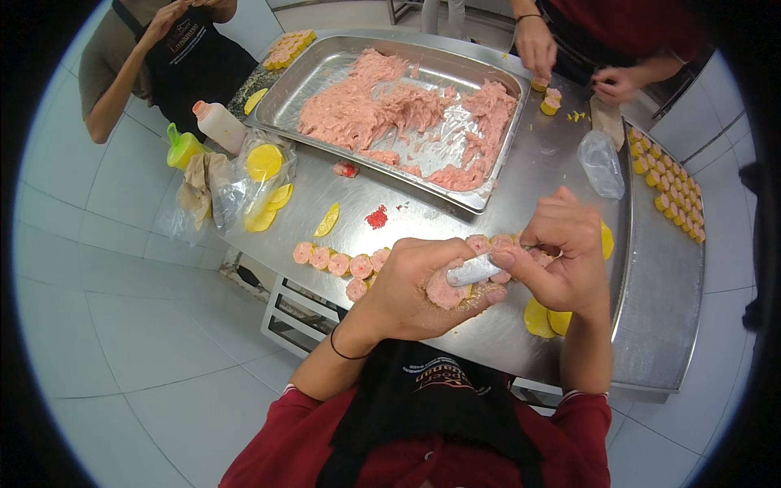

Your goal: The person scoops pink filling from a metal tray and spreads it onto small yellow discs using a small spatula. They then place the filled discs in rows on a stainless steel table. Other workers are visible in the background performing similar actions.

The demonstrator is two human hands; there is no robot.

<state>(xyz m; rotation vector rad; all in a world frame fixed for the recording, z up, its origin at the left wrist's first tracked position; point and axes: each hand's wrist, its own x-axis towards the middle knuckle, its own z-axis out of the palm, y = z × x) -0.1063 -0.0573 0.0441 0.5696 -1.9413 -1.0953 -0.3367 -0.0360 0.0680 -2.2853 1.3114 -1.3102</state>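
Cupped in my left hand is a dumpling of pink meat paste with a bit of yellow wrapper at its edge. My right hand pinches a flat metal spatula, whose blade rests on the pink filling. Pale crumbs stick to my left fingers. Beneath and beyond both hands, filled yellow dumplings stand in rows on the steel table, some with red specks on top. Part of these rows is hidden by my hands. Round yellow wrappers lie beside my right forearm.
A deep steel tray holds pink meat paste. Red granules lie before it. At left are a plastic bottle, a yellow-green container and bagged wrappers. Dumplings fill part of a right-hand tray. A co-worker's hand touches dumplings opposite.
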